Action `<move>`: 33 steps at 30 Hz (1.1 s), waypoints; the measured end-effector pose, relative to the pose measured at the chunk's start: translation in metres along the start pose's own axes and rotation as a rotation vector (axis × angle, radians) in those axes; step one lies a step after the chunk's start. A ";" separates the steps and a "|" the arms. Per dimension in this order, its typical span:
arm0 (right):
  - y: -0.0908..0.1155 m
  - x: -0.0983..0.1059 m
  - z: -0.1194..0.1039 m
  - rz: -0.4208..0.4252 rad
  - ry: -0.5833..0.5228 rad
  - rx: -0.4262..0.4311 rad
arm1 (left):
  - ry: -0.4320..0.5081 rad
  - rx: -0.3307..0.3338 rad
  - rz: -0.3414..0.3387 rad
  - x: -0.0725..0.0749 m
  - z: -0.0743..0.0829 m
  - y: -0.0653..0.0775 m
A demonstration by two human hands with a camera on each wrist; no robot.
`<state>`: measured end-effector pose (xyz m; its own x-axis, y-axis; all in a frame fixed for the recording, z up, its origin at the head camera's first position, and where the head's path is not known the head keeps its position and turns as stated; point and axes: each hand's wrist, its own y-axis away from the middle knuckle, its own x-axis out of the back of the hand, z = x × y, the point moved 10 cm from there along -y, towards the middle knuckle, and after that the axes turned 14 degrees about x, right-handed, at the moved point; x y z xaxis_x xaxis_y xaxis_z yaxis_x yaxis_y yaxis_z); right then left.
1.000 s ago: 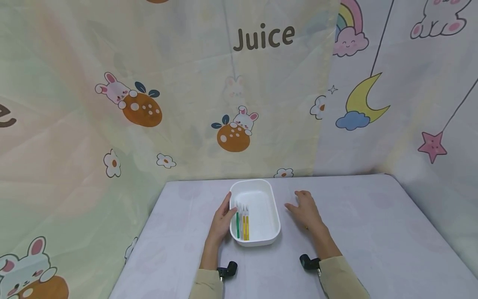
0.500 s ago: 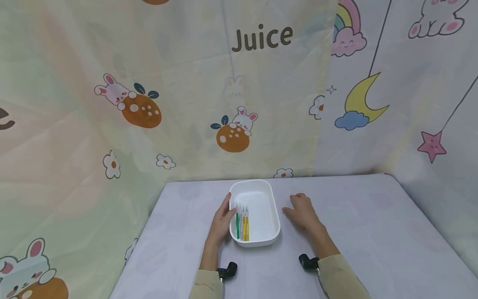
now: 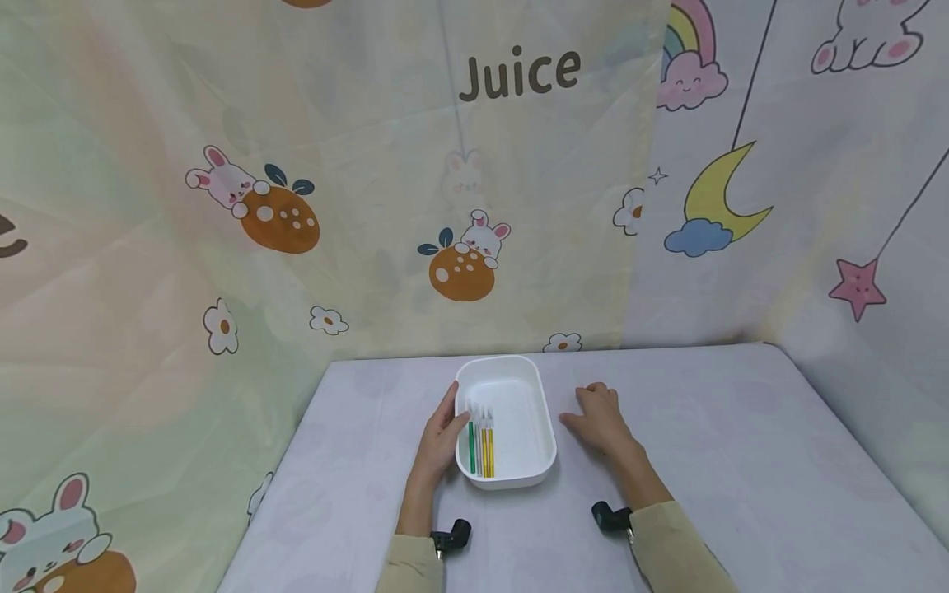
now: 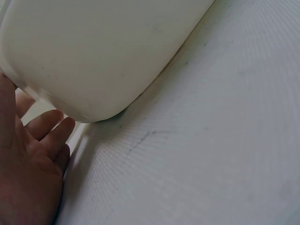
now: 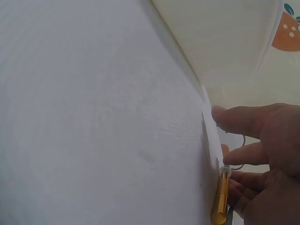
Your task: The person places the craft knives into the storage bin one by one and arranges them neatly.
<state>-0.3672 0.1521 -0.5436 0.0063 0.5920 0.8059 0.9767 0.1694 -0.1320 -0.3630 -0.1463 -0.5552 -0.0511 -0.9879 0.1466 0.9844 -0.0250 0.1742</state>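
Observation:
In the head view, a white rectangular tray [image 3: 522,436] stands on the table, with several slim pen-like tools [image 3: 485,449], green, pale and yellow, lined up at its left. My left hand [image 3: 439,445] holds the tray's left side, thumb over the rim and fingers outside; its fingers [image 4: 56,131] show below the wall in the left wrist view. Right of the tray, my right hand [image 3: 602,422] is low over the table, thumb and index finger stretched out. A gold pen-like tool [image 5: 220,201] lies along its fingertips in the right wrist view, a darker one partly hidden behind.
The table [image 3: 741,461] has a pale cloth. A printed curtain [image 3: 371,247] hangs along its back and sides. Black wrist cameras [image 3: 454,535] stick out from both sleeves.
My right hand has shifted slightly left and down toward the tray, then nearly stopped. A yellow bit visible at its edge earlier is now hidden. The left hand and tray have stayed put.

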 end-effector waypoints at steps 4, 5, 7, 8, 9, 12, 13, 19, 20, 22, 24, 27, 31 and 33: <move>0.001 0.001 0.000 0.010 -0.017 -0.010 | 0.004 0.003 -0.001 0.000 -0.001 0.000; 0.001 0.002 -0.001 0.013 -0.021 -0.010 | 0.005 0.009 0.000 0.000 -0.001 0.000; 0.000 0.003 -0.001 0.022 -0.039 -0.016 | 0.007 0.012 0.002 0.000 -0.002 0.000; 0.000 0.004 -0.001 0.028 -0.045 -0.015 | 0.007 0.012 0.003 0.000 -0.002 0.000; 0.000 0.005 -0.001 0.035 -0.054 -0.013 | 0.008 0.010 0.003 0.000 -0.002 0.000; 0.000 0.008 -0.001 0.049 -0.089 -0.006 | 0.008 0.003 0.000 -0.001 -0.001 0.000; 0.000 0.008 0.000 0.050 -0.099 -0.004 | 0.009 0.003 -0.002 -0.001 -0.002 0.000; 0.000 0.007 0.002 0.044 -0.128 0.006 | 0.003 -0.003 -0.005 0.000 -0.001 0.000; 0.000 0.007 0.002 0.047 -0.132 0.006 | 0.003 -0.007 -0.005 0.000 0.000 0.000; 0.000 0.008 0.001 0.056 -0.139 0.006 | 0.004 -0.013 -0.008 0.000 0.000 0.000; 0.000 0.009 0.001 0.068 -0.148 0.008 | 0.009 -0.012 -0.010 0.000 0.000 0.000; 0.001 0.011 -0.001 0.084 -0.154 0.014 | 0.015 -0.004 -0.010 0.000 0.000 0.000; 0.002 0.013 -0.001 0.105 -0.164 0.010 | 0.015 0.015 -0.005 0.000 -0.001 0.000; 0.003 0.014 -0.002 0.113 -0.168 0.008 | 0.016 0.024 -0.002 0.000 -0.002 0.000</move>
<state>-0.3640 0.1597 -0.5315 0.0787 0.7308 0.6781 0.9701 0.1004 -0.2208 -0.3623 -0.1467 -0.5566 -0.0500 -0.9901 0.1308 0.9800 -0.0234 0.1974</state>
